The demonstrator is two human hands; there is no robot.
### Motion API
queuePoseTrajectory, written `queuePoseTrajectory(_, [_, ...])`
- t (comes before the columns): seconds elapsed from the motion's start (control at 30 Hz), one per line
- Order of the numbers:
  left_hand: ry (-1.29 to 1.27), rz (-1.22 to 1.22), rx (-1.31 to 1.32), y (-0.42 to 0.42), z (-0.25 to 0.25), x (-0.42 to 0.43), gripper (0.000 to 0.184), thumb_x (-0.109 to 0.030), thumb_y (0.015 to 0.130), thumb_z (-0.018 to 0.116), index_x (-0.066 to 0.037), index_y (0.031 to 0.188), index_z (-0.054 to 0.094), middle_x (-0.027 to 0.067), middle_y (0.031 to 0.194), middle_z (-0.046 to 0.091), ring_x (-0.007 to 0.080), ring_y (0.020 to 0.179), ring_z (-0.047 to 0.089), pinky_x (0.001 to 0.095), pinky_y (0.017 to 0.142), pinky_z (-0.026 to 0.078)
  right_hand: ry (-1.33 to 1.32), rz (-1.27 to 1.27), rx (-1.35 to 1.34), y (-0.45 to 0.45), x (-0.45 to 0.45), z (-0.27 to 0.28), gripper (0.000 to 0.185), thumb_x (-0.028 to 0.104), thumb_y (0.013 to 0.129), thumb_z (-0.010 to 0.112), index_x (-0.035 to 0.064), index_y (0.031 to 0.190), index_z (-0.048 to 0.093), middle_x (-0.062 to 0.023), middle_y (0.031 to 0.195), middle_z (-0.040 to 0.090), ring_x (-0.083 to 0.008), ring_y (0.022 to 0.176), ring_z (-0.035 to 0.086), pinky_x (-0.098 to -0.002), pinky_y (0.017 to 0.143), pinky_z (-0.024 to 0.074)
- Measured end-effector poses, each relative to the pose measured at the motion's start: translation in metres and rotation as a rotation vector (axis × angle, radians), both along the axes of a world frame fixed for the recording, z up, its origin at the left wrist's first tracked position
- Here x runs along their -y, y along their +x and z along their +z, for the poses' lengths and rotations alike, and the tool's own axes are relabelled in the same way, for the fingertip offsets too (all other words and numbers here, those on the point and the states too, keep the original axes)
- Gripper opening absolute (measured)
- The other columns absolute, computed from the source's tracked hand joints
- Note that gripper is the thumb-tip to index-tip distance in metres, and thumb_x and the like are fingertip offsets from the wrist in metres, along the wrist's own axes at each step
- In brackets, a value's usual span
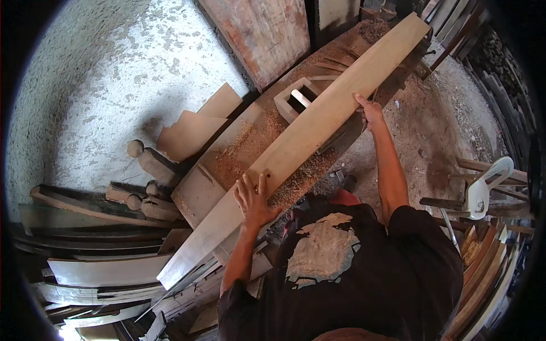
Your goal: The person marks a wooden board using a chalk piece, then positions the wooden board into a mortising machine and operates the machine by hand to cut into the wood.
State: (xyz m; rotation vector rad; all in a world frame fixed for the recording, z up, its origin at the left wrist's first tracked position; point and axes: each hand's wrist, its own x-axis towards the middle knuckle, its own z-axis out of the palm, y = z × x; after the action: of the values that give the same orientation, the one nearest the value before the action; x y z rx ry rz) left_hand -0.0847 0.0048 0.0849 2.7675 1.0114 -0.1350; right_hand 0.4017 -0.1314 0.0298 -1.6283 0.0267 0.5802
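A long, pale wooden plank (pixel 304 141) lies diagonally across a workbench (pixel 200 187), its near left end jutting past the bench. My left hand (pixel 249 199) rests on the plank with the fingers spread. Farther up, my right hand (pixel 371 112) grips the plank's right edge, thumb on top and fingers curled underneath, partly hidden. Just behind the plank sits a wooden block (pixel 284 105) with a dark opening and a pale strip across it; the plank may cover part of it.
Wood shavings (pixel 244 145) litter the bench. Turned wooden pieces (pixel 156 165) and thin board offcuts (pixel 190 133) are at the left. Stacked boards (pixel 108 270) fill the lower left. A white plastic chair part (pixel 486 190) stands at the right, near more lumber (pixel 480 267).
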Motion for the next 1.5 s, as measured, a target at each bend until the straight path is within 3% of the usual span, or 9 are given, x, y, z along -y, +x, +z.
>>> queuePoseTrajectory(0.03, [0.111, -0.020, 0.082, -0.005, -0.024, -0.002, 0.099, -0.026, 0.078, 0.083, -0.021, 0.162, 0.031, 0.0338, 0.159, 0.029, 0.0563, 0.148, 0.023, 0.0678, 0.118, 0.022, -0.024, 0.009, -0.017, -0.002, 0.001, -0.001, 0.055, 0.051, 0.073, 0.090, 0.0062, 0.095, 0.068, -0.0045, 0.077, 0.062, -0.0125, 0.060, 0.053, -0.0284, 0.040, 0.0337])
queuePoseTrajectory(0.13, [0.459, -0.116, 0.217, -0.007, -0.071, -0.024, 0.102, -0.019, 0.069, 0.084, -0.022, 0.159, 0.037, 0.0333, 0.157, 0.034, 0.0595, 0.141, 0.034, 0.0658, 0.115, 0.031, 0.015, -0.017, -0.026, -0.010, -0.002, 0.010, 0.052, 0.049, 0.076, 0.089, 0.0063, 0.095, 0.068, -0.0027, 0.076, 0.062, -0.0118, 0.059, 0.053, -0.0285, 0.041, 0.0350])
queuePoseTrajectory(0.2, [0.212, -0.135, 0.243, -0.012, -0.047, -0.035, 0.097, -0.016, 0.068, 0.082, -0.021, 0.157, 0.041, 0.0303, 0.154, 0.042, 0.0542, 0.137, 0.043, 0.0606, 0.113, 0.038, 0.092, -0.082, 0.159, -0.018, -0.015, 0.025, 0.040, 0.048, 0.084, 0.081, 0.0104, 0.091, 0.069, -0.0005, 0.077, 0.062, -0.0076, 0.052, 0.044, -0.0253, 0.041, 0.0310])
queuePoseTrajectory(0.33, [-0.288, -0.148, 0.237, -0.031, 0.000, -0.075, 0.091, -0.012, 0.068, 0.078, -0.018, 0.153, 0.046, 0.0218, 0.142, 0.058, 0.0425, 0.128, 0.057, 0.0507, 0.106, 0.048, 0.091, 0.112, -0.004, -0.034, 0.003, 0.093, 0.031, 0.041, 0.097, 0.070, 0.0102, 0.095, 0.072, 0.0039, 0.077, 0.059, -0.0047, 0.054, 0.043, -0.0231, 0.049, 0.0336])
queuePoseTrajectory(0.37, [-0.329, -0.096, 0.108, -0.025, 0.031, -0.079, 0.088, -0.010, 0.065, 0.076, -0.018, 0.149, 0.051, 0.0180, 0.122, 0.070, 0.0393, 0.113, 0.066, 0.0499, 0.097, 0.053, 0.120, 0.138, 0.067, -0.039, 0.007, 0.102, 0.030, 0.040, 0.099, 0.068, 0.0100, 0.096, 0.072, 0.0045, 0.078, 0.058, -0.0048, 0.056, 0.044, -0.0231, 0.050, 0.0342])
queuePoseTrajectory(0.53, [-0.331, -0.136, 0.121, -0.025, 0.033, -0.105, 0.082, -0.014, 0.066, 0.072, -0.020, 0.145, 0.056, 0.0209, 0.101, 0.073, 0.0417, 0.098, 0.069, 0.0515, 0.088, 0.055, 0.117, 0.179, 0.791, -0.106, 0.001, 0.156, 0.030, 0.030, 0.107, 0.056, 0.0066, 0.097, 0.071, 0.0019, 0.078, 0.061, -0.0075, 0.060, 0.049, -0.0273, 0.056, 0.0418])
queuePoseTrajectory(0.8, [-0.267, -0.101, 0.142, -0.025, 0.025, -0.103, 0.071, -0.016, 0.068, 0.072, -0.017, 0.137, 0.059, 0.0190, 0.101, 0.073, 0.0396, 0.097, 0.070, 0.0512, 0.086, 0.055, 0.361, 0.743, 0.684, -0.223, -0.031, 0.180, 0.013, 0.016, 0.100, 0.068, 0.0048, 0.102, 0.074, -0.0039, 0.081, 0.069, -0.0117, 0.069, 0.061, -0.0311, 0.060, 0.0505])
queuePoseTrajectory(0.93, [-0.167, -0.128, 0.308, -0.034, 0.004, -0.086, 0.067, -0.016, 0.068, 0.074, -0.012, 0.133, 0.059, 0.0175, 0.103, 0.073, 0.0383, 0.100, 0.069, 0.0499, 0.087, 0.054, 0.130, 0.921, 1.137, -0.250, -0.058, 0.175, 0.015, 0.016, 0.096, 0.071, 0.0014, 0.099, 0.073, -0.0146, 0.083, 0.070, -0.0288, 0.071, 0.069, -0.0376, 0.064, 0.0539])
queuePoseTrajectory(1.5, [-0.164, -0.077, 0.247, -0.032, 0.007, -0.085, 0.067, -0.017, 0.066, 0.076, -0.012, 0.131, 0.063, 0.0184, 0.102, 0.073, 0.0397, 0.099, 0.069, 0.0506, 0.087, 0.054, 0.131, 1.025, 1.140, -0.299, -0.081, 0.131, 0.014, 0.015, 0.093, 0.073, 0.0024, 0.089, 0.070, -0.0171, 0.078, 0.071, -0.0337, 0.064, 0.069, -0.0406, 0.059, 0.0535])
